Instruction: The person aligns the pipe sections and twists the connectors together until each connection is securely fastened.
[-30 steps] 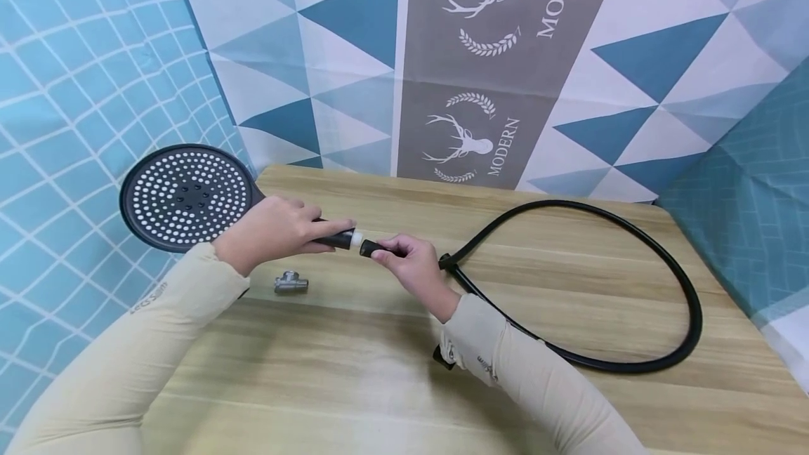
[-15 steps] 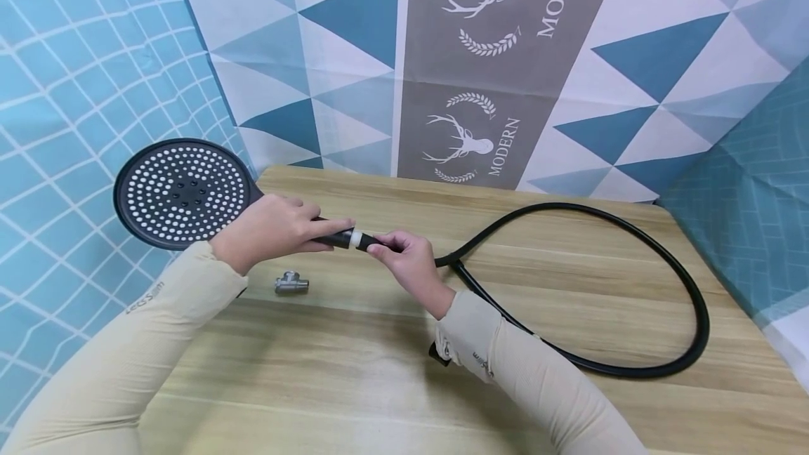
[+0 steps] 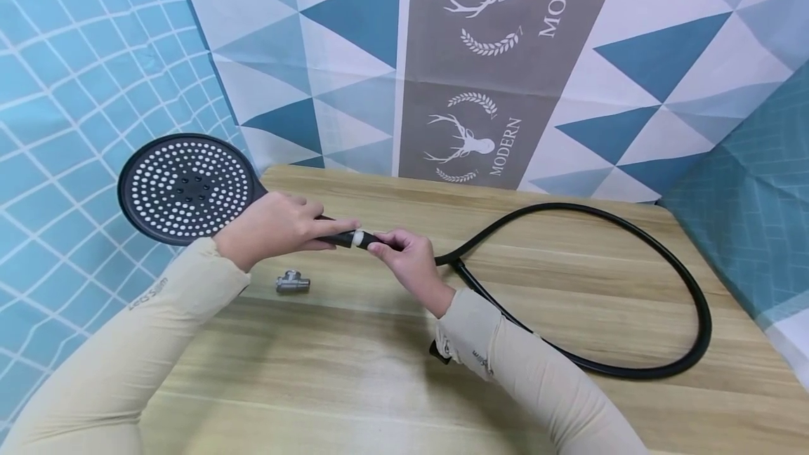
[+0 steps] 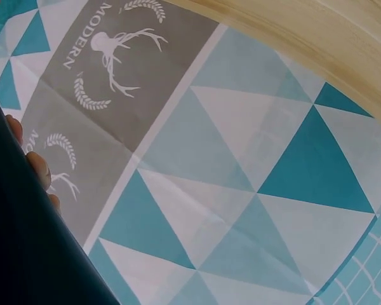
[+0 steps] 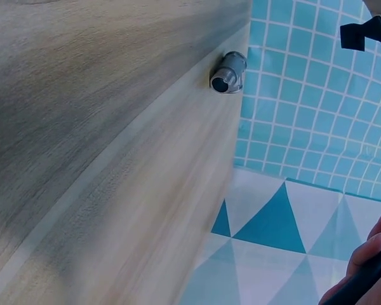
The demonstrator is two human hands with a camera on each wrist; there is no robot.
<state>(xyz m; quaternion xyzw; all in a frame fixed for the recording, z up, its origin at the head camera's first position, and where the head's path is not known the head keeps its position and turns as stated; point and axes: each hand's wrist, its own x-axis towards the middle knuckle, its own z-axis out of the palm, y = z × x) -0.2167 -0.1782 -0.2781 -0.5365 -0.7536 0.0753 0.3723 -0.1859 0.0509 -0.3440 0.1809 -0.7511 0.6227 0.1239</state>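
Note:
My left hand [image 3: 278,227] grips the handle of a black shower head [image 3: 189,188], whose round face with pale nozzles is turned upward at the left. A white threaded end shows at the tip of the handle. Against it sits the black connector of a shower hose [image 3: 632,227], pinched between the thumb and fingers of my right hand [image 3: 409,262]. From there the hose runs right and loops over the table. In the right wrist view, the right hand's fingers [image 5: 368,251] curl by the black hose end. The left wrist view shows only fingertips [image 4: 38,168] past a dark shape.
A small metal tee valve [image 3: 293,282] lies on the wooden table [image 3: 354,371] below the left hand. Under the right sleeve [image 3: 493,343] a black end piece [image 3: 439,352] pokes out. Patterned cloth walls [image 3: 354,90] stand behind and at both sides.
The hose connector has moved left and up against the white end of the shower head's handle, closing the gap. The hose loop has shifted slightly. The shower head's face has risen a little.

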